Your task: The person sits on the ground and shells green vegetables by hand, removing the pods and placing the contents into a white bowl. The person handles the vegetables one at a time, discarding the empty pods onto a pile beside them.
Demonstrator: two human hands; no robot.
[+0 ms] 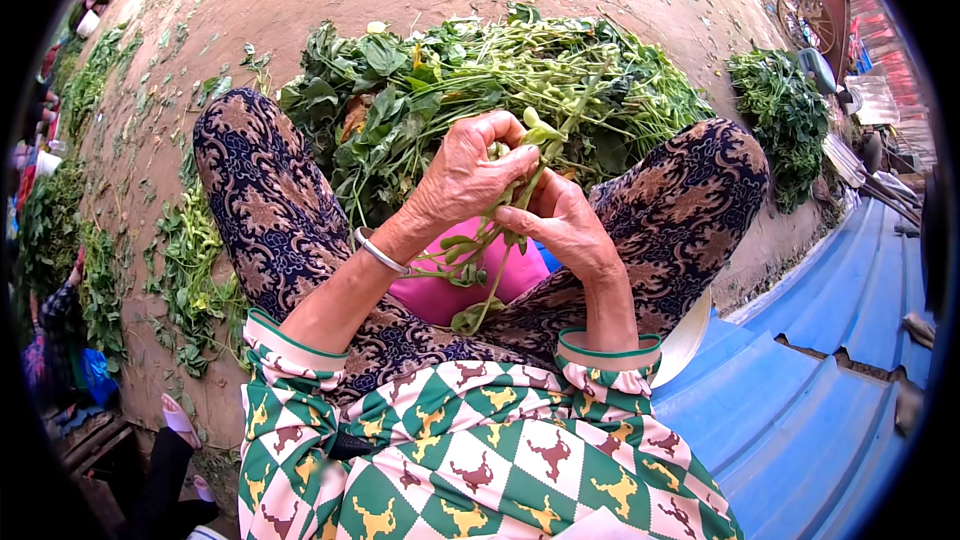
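Between my raised knees, both hands work on a leafy green bean stalk [498, 277], which looks like soybean. My left hand [476, 169] pinches around pods near the upper stem, thumb against the fingers. Plump green pods [541, 131] stick out just past its fingertips. Lower on the same stalk, my right hand [566, 221] grips the stem between thumb and fingers. Below the hands is a smooth pink surface [431, 292], perhaps a plastic container, partly hidden by leaves and my legs. A large heap of bean plants with pods [487, 75] lies on the ground beyond my hands.
More bean plants lie at left [187, 270] and in a pile at right [780, 112]. Blue corrugated sheeting [765, 390] covers the ground to my right. A spoked wheel [808, 15] stands at the upper right. Another person's sandaled foot [180, 420] is at lower left.
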